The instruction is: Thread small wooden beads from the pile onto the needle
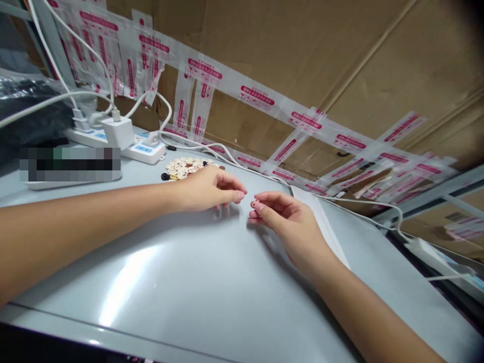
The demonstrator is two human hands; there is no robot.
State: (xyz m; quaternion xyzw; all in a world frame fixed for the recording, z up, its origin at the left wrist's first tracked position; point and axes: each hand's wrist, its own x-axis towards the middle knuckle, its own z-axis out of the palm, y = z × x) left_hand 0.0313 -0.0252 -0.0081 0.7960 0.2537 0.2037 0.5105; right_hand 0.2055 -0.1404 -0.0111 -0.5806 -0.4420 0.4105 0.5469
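Observation:
In my right hand (289, 222), a small pinkish button (254, 204) is pinched between the thumb and fingertips, just above the table. My left hand (212, 189) hovers a short gap to the left, its fingers curled and the thumb tip against the index finger. Whatever may be between those fingertips is too small to make out. Behind the left wrist lies a pile of round buttons (185, 165), mostly cream white, with several brown, yellow and black ones. The left hand hides part of the pile.
A white power strip (147, 153) with plugs, a charger (118, 132) and cables stands at the back left. A pale sheet (321, 217) lies behind my right hand. Taped cardboard (242, 50) walls the table's rear. Another power strip (434, 254) sits at the far right.

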